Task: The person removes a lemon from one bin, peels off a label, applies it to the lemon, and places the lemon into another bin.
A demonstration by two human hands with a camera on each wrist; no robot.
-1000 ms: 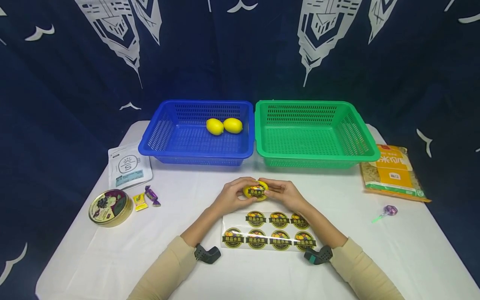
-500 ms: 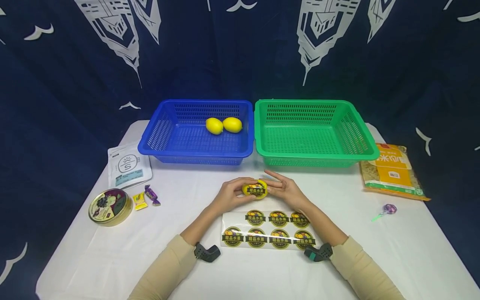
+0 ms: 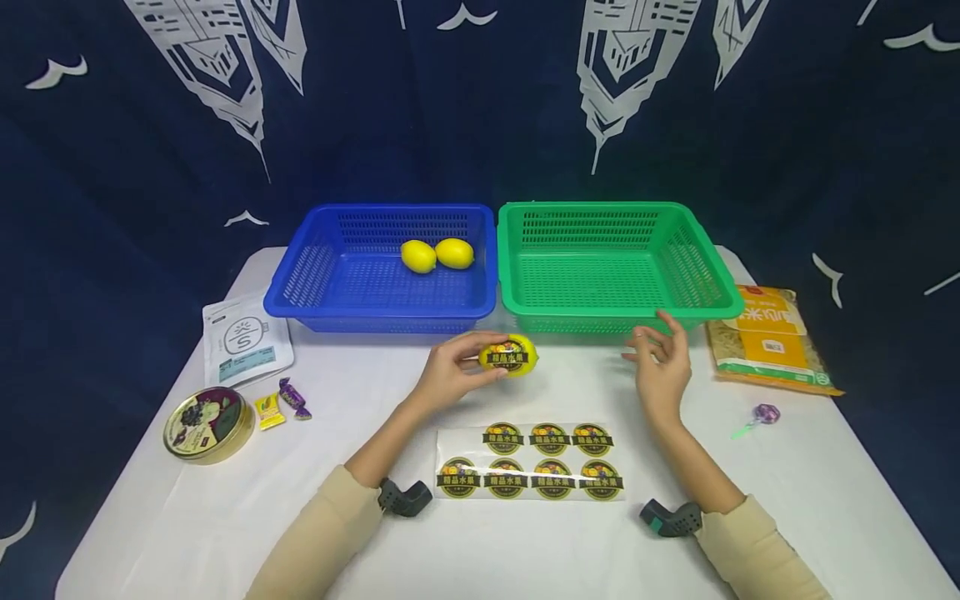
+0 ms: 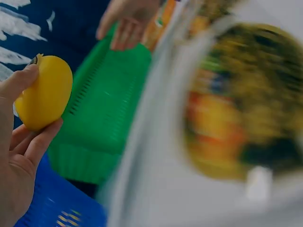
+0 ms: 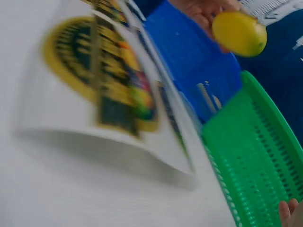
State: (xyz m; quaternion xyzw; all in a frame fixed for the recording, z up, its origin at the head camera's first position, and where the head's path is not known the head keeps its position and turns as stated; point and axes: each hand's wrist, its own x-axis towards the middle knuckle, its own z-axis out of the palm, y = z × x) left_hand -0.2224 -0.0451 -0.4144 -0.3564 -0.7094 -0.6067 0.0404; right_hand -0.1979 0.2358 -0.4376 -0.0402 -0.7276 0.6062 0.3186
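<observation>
In the head view my left hand (image 3: 454, 370) pinches a yellow lemon (image 3: 531, 358) between thumb and fingers, above the white tabletop. A round dark label (image 3: 507, 357) with fruit pictures sits on the lemon's upward side. My right hand (image 3: 663, 373) is apart from the lemon, near the front rim of the green basket (image 3: 622, 314), its fingers loosely bent with nothing in them. Between my forearms lies a sheet of round stickers (image 3: 528, 462), with a bare spot at its upper left. Two more lemons (image 3: 454, 253) lie in the blue basket (image 3: 375, 323).
At left are a white pouch (image 3: 247, 340), a round tin (image 3: 208, 425), a yellow wrapped candy (image 3: 269, 411) and a purple one (image 3: 294, 398). At right are an orange food packet (image 3: 772, 346) and a lollipop (image 3: 766, 414). A dark curtain hangs behind the table.
My right hand has let go of the lemon and moved right towards the green basket. The left hand, still holding the lemon, has risen slightly away from the sticker sheet.
</observation>
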